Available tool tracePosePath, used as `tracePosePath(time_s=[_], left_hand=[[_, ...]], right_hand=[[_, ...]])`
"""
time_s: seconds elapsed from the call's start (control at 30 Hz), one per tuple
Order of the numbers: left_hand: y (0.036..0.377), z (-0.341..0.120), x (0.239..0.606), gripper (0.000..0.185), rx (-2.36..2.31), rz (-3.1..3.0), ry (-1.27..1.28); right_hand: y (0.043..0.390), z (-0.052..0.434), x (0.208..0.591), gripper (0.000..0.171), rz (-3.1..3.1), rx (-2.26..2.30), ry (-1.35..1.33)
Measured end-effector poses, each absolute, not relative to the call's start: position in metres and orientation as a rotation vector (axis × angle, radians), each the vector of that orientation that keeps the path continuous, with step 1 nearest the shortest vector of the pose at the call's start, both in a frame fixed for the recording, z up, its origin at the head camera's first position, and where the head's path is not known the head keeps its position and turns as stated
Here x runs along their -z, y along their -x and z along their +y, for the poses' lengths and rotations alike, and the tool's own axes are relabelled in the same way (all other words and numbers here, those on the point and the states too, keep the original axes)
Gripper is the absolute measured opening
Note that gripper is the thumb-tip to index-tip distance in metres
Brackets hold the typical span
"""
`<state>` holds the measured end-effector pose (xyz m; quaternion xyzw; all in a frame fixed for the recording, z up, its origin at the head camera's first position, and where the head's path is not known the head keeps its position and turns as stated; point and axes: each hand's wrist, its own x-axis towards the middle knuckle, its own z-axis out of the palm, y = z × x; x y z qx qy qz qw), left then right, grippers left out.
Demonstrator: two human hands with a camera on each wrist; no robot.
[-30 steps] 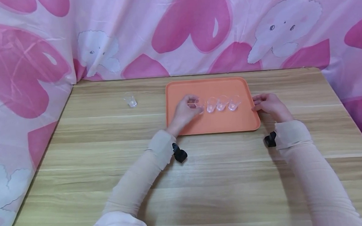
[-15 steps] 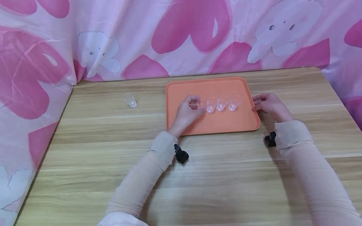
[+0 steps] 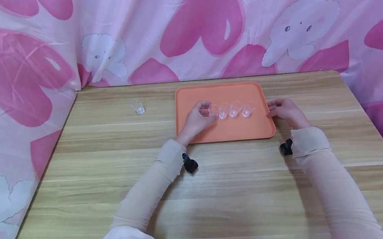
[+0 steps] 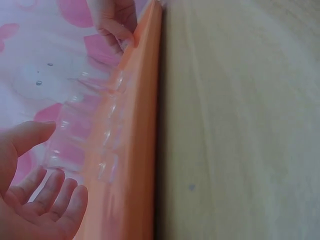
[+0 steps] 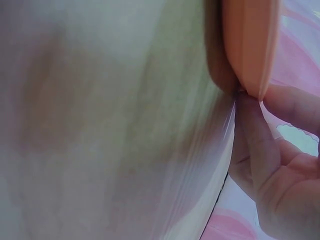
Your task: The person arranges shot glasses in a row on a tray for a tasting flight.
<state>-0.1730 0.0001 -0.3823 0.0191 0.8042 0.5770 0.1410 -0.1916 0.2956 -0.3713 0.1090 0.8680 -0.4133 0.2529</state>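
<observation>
An orange tray [image 3: 222, 92] lies at the middle back of the wooden table, with a row of small clear cups [image 3: 234, 109] on it. My left hand [image 3: 204, 111] rests on the tray beside the leftmost cup [image 3: 213, 110]. In the left wrist view its fingers [image 4: 60, 192] are spread and relaxed next to the cups [image 4: 75, 135], with nothing held. My right hand [image 3: 273, 111] is at the tray's right edge. The right wrist view shows its thumb and fingers [image 5: 250, 135] pinching the tray's rim [image 5: 247, 40].
One more clear cup [image 3: 139, 107] stands alone on the table [image 3: 195, 191] left of the tray. Pink heart-printed cloth [image 3: 29, 70] hangs behind the table and down its left and right sides.
The left hand and the leftmost cup have shifted slightly right, toward the row. The right hand has stayed at the tray's edge.
</observation>
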Motion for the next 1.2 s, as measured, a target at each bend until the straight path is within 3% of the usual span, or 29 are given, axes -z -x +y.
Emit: tracePosePath(time_s=[0.3,0.8,1.2], left_hand=[[0.176,-0.032,0.366,0.048,-1.844,2.351,-0.073],[0.185,-0.122,0.341,0.042,-2.004,2.628,0.192],[0.178,-0.184,0.347,0.043,-1.842,2.748,0.464]], right_hand=[[0.192,0.295,0.371,0.053,2.359,1.114,-0.29],[0.19,0.297,0.371,0.054,2.361,1.106,-0.298],[0.192,0.297,0.372,0.054,2.411,1.095,-0.247]])
